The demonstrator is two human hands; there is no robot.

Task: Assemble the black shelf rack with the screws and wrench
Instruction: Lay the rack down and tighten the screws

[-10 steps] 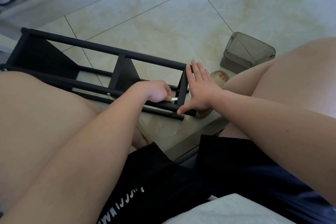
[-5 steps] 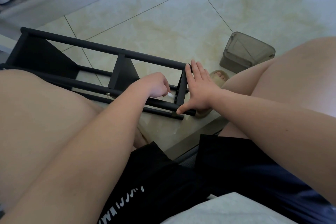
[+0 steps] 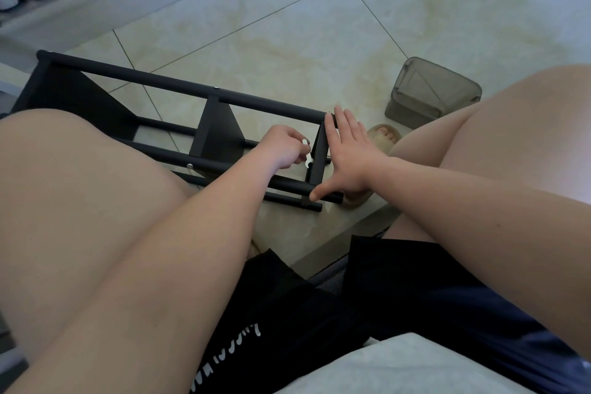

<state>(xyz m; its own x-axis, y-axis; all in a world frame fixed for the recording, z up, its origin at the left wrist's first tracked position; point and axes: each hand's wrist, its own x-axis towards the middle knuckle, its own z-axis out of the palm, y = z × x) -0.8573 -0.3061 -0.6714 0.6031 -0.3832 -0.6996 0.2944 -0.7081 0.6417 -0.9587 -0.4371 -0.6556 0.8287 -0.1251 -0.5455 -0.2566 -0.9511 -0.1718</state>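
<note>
A person seated above a tiled floor (image 3: pixel 287 25) works on the black shelf rack (image 3: pixel 214 131), which lies on its side on the floor between their knees. It runs from the floor's far-left edge, near a raised step, toward the middle.

The left hand (image 3: pixel 284 145) is curled at the inner face of the rack's end panel (image 3: pixel 319 157). Its fingertips pinch a small silvery tool, evidently the wrench (image 3: pixel 309 163), at what appears to be a screw joint. The screw itself cannot be seen.

The right hand (image 3: pixel 348 153) is spread flat against the outer face of the same panel, gripping nothing. Its fingers point away from the body and its thumb is stretched down onto the lower rod (image 3: pixel 287 185). Both forearms reach forward and down over the thighs.

The likely hazards lie at that joint:
- The short wrench, held only by the fingertips, could slip out of the screw head and drop to the floor.
- The brace is a flat palm rather than a grip, so a hard turn could skew the panel and cross-thread the screw.
- The rack could also roll on its round rods.

A translucent grey container (image 3: pixel 431 93) stands on the floor near the right knee, beside a sandalled foot (image 3: pixel 383 137).
</note>
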